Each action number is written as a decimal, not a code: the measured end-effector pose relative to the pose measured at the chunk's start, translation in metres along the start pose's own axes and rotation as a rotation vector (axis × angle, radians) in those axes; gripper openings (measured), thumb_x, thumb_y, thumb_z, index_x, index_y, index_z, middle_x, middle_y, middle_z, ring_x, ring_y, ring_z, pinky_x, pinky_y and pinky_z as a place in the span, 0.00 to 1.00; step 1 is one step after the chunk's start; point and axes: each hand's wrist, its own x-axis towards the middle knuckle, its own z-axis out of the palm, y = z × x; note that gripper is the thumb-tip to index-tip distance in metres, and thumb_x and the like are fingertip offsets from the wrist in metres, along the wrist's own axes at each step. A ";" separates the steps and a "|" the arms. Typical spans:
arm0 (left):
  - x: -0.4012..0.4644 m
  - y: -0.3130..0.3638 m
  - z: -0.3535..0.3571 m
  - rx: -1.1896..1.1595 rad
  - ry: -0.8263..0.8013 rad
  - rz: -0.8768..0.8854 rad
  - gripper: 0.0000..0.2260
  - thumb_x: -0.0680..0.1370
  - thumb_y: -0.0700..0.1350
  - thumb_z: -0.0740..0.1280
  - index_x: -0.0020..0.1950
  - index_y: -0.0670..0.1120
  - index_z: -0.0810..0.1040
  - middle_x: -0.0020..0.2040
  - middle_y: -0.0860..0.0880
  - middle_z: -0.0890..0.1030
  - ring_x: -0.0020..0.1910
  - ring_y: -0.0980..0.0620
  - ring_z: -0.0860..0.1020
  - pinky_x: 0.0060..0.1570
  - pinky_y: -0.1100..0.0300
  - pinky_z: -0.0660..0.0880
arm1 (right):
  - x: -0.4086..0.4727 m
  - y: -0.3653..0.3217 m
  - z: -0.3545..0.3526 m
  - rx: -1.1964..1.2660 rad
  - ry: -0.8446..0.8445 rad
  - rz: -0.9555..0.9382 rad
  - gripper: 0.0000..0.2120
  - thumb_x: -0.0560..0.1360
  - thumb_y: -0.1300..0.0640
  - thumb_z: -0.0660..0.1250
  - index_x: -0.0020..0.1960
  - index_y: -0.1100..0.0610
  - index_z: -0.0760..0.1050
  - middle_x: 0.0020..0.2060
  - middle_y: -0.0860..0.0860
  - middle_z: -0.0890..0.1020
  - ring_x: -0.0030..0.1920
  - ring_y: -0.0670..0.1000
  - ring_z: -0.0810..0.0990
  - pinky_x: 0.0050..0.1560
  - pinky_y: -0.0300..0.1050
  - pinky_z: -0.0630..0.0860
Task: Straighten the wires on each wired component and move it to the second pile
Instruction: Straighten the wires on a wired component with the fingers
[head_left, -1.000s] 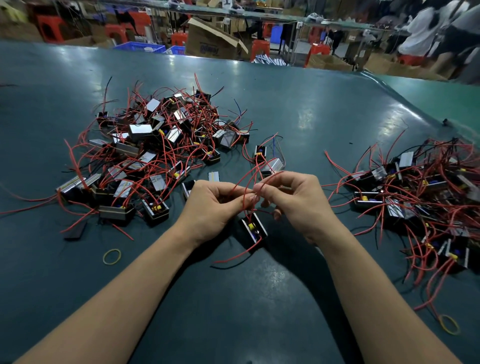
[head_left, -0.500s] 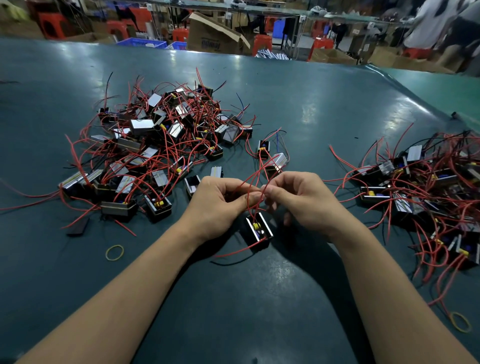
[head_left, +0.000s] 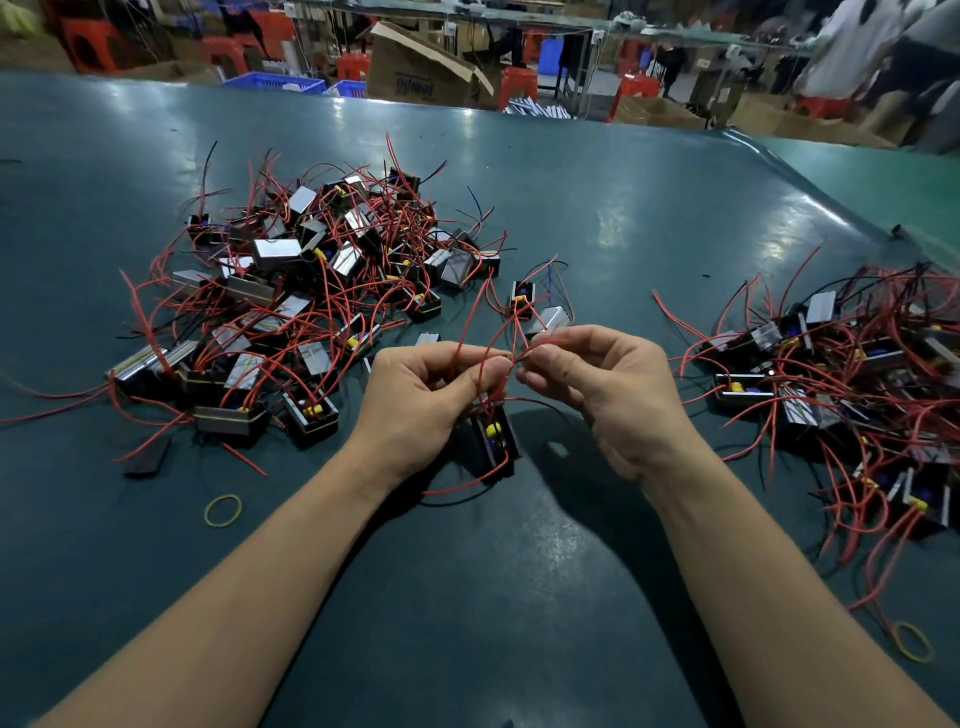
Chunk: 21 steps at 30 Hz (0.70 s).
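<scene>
Toward the left edge of the green table (head_left: 597, 176) sits the first pile (head_left: 311, 306), a tangle of small black boxed components with red wires. Just in front of it lies a yellow rubber band (head_left: 223, 511).

Near the middle of the table, the left hand (head_left: 415, 400) is curled, pinching red wires (head_left: 485, 358) between thumb and forefinger. Below it hangs the component (head_left: 493, 441), a black open-topped box with a yellow part inside; whether it rests on the table or dangles just above I cannot tell. The right hand (head_left: 602, 395) pinches the wire ends close beside the left fingertips.

Toward the right edge lies the second pile (head_left: 841, 384), well apart from the first.

The box looks light and rigid; the wires look thin, springy and easily kinked at their roots. Judging by this, pinch 1 wire near the box and draw the fingers outward, never tugging against the joint.
</scene>
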 end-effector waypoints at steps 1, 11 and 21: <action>-0.001 0.000 0.001 -0.035 -0.005 -0.005 0.03 0.72 0.39 0.71 0.44 0.45 0.84 0.34 0.51 0.85 0.34 0.58 0.82 0.39 0.70 0.76 | 0.000 0.001 0.001 -0.016 -0.004 -0.011 0.03 0.69 0.69 0.71 0.41 0.64 0.80 0.34 0.56 0.84 0.36 0.53 0.84 0.39 0.39 0.80; 0.002 -0.002 -0.001 -0.079 0.057 -0.070 0.06 0.75 0.33 0.70 0.50 0.39 0.83 0.32 0.48 0.84 0.31 0.56 0.81 0.35 0.66 0.78 | -0.003 0.004 0.008 -0.187 -0.058 -0.073 0.05 0.72 0.70 0.71 0.44 0.62 0.81 0.36 0.56 0.85 0.37 0.53 0.84 0.41 0.41 0.80; -0.002 0.000 -0.001 -0.089 -0.032 -0.133 0.06 0.67 0.44 0.73 0.41 0.44 0.86 0.34 0.44 0.84 0.33 0.51 0.82 0.35 0.63 0.78 | -0.004 0.006 0.009 -0.463 -0.025 -0.181 0.08 0.73 0.67 0.71 0.40 0.55 0.82 0.32 0.52 0.84 0.32 0.49 0.80 0.36 0.43 0.79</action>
